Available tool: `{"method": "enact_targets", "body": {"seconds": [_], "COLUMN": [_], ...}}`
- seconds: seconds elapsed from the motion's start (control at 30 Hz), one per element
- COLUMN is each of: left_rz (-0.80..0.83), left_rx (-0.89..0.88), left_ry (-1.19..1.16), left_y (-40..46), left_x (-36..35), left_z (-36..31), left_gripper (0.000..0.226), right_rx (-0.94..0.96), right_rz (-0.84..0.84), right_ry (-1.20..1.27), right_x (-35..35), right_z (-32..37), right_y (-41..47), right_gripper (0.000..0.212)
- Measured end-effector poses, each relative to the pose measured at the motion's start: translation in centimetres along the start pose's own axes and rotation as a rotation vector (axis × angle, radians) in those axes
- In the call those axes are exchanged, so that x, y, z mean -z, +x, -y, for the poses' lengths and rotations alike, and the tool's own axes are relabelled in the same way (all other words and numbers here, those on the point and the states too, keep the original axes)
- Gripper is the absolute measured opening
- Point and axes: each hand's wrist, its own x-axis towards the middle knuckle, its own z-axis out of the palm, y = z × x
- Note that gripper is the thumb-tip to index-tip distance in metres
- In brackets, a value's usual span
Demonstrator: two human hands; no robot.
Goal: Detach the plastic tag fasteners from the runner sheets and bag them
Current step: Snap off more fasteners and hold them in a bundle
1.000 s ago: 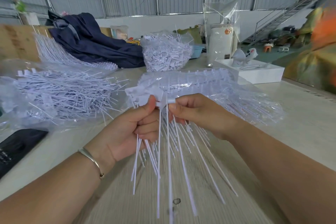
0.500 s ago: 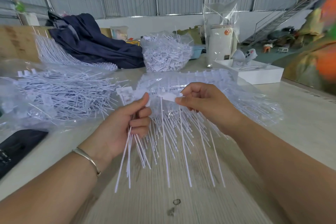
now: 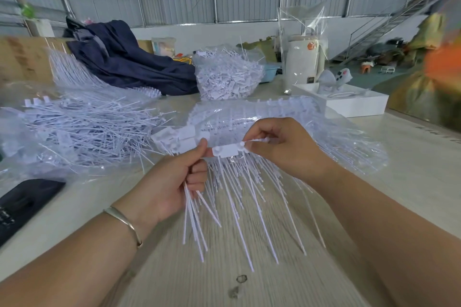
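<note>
I get bright, even daylight with only faint shadows on the worktop beneath the fingers. The strips hanging below them smear with motion blur. Far to the right, an orange and yellow shape is badly blurred, and straight wall beams bow at the edges.

My left hand covers the tops of the loose fasteners it grips. My right hand hides the runner sheet end it pinches. The black object runs off the left edge. The orange shape at right is blurred.
</note>
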Motion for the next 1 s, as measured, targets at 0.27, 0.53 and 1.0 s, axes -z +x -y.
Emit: {"method": "enact_targets", "body": {"seconds": [0.27,0.53,1.0], "left_rz": [0.125,0.113,0.204], "left_rx": [-0.014,-0.020,0.007], "left_ry": [0.156,0.272,-0.011], "left_y": [-0.5,-0.4,-0.3], "left_x": [-0.3,0.0,0.6], "left_z": [-0.1,-0.1,-0.5], "left_gripper": [0.038,0.024,0.029], "right_rx": [-0.008,0.034,-0.053], "right_rz": [0.042,0.045,-0.043], "right_ry": [-0.083,-0.140,-0.010], "right_x": [0.0,0.0,0.7], "right_z": [0.3,0.5,0.9], "right_y": [-0.2,-0.4,0.0], "right_gripper": [0.005,0.004,0.027]}}
